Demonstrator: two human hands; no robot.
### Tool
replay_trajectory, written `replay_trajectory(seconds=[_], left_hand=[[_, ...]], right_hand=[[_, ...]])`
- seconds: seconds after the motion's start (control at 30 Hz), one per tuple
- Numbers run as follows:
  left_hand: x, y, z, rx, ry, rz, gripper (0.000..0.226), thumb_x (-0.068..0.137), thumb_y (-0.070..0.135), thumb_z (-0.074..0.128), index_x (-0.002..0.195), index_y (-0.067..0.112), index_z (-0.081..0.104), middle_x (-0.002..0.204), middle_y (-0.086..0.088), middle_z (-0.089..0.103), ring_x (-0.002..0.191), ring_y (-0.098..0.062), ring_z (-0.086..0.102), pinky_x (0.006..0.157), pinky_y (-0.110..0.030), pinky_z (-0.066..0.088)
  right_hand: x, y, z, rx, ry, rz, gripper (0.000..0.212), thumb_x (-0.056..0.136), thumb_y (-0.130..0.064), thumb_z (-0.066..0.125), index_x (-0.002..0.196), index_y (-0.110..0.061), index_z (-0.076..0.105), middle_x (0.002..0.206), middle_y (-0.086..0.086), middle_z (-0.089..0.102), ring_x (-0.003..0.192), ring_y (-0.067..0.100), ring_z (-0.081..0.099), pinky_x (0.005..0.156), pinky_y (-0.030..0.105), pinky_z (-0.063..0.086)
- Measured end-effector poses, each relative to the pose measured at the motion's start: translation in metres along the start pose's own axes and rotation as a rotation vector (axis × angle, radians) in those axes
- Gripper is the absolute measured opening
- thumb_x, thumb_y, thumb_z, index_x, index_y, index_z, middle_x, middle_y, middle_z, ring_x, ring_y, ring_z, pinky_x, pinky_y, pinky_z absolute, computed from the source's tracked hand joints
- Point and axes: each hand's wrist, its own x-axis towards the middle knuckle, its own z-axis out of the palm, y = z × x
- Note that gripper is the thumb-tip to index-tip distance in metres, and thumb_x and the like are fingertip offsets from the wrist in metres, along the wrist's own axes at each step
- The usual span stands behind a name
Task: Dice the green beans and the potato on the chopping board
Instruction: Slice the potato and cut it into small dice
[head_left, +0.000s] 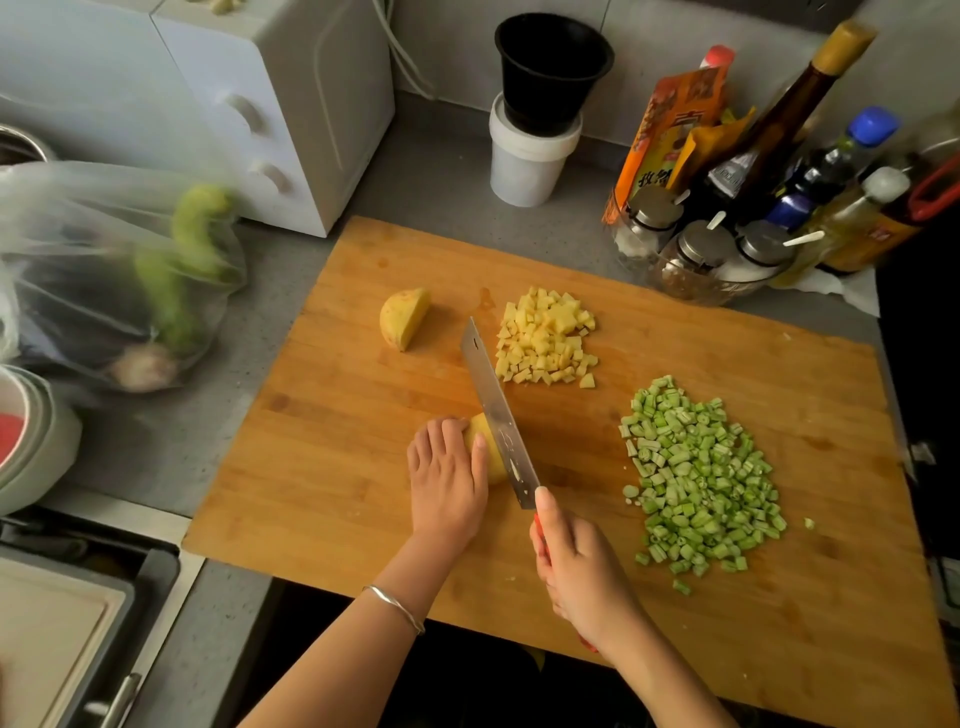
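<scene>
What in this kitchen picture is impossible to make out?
Head view, the only one:
Yellow potato piece being cut: mostly hidden by the left hand and the steel cleaver blade.
Red knife handle: nearly all covered by the right hand.
Contents of the clear plastic bag: blurred by the film.
Tall dark bottle: label too small to read.

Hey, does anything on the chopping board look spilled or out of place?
Only slightly: one green bean piece lies apart, right of the diced green beans. Otherwise the chopping board looks orderly.
</scene>
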Motion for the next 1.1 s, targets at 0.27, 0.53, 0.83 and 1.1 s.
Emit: replay_trajectory(seconds=[0.27, 0.53, 0.83, 1.1], left_hand=[[0.001, 0.000, 0.001, 0.019, -0.001, -0.008, 0.034, 0.098, 0.036, 0.026, 0.103, 0.010, 0.048, 0.100, -0.007, 0.051, 0.096, -0.021, 0.039, 0.087, -0.032, 0.028], [0.001, -0.001, 0.000, 0.012, -0.043, -0.011, 0.041, 0.098, 0.037, 0.023, 0.107, 0.009, 0.051, 0.102, -0.008, 0.050, 0.099, -0.024, 0.040, 0.089, -0.033, 0.027], [0.000, 0.000, -0.001, 0.013, -0.066, -0.016, 0.040, 0.098, 0.036, 0.023, 0.107, 0.008, 0.050, 0.102, -0.011, 0.051, 0.099, -0.028, 0.043, 0.090, -0.036, 0.028], [0.001, 0.001, -0.003, 0.013, -0.097, -0.020, 0.046, 0.096, 0.038, 0.021, 0.107, 0.005, 0.052, 0.103, -0.012, 0.051, 0.100, -0.032, 0.045, 0.091, -0.037, 0.027]], right_hand=[[0.001, -0.001, 0.003, -0.013, 0.021, 0.001, 0.056, 0.081, -0.068, 0.028, 0.063, -0.016, 0.040, 0.042, -0.008, 0.036, 0.036, 0.005, 0.033, 0.040, 0.013, 0.024], [0.007, -0.003, 0.010, -0.041, 0.011, 0.032, 0.058, 0.077, -0.071, 0.024, 0.061, -0.018, 0.039, 0.038, -0.009, 0.037, 0.034, 0.005, 0.035, 0.044, 0.019, 0.025], [0.025, 0.003, 0.018, -0.087, 0.041, 0.113, 0.062, 0.076, -0.074, 0.020, 0.057, -0.019, 0.040, 0.034, -0.009, 0.038, 0.035, 0.006, 0.034, 0.046, 0.025, 0.028], [0.031, 0.001, 0.018, -0.113, 0.051, 0.115, 0.062, 0.083, -0.072, 0.021, 0.057, -0.019, 0.040, 0.040, -0.008, 0.037, 0.040, 0.009, 0.035, 0.046, 0.025, 0.028]])
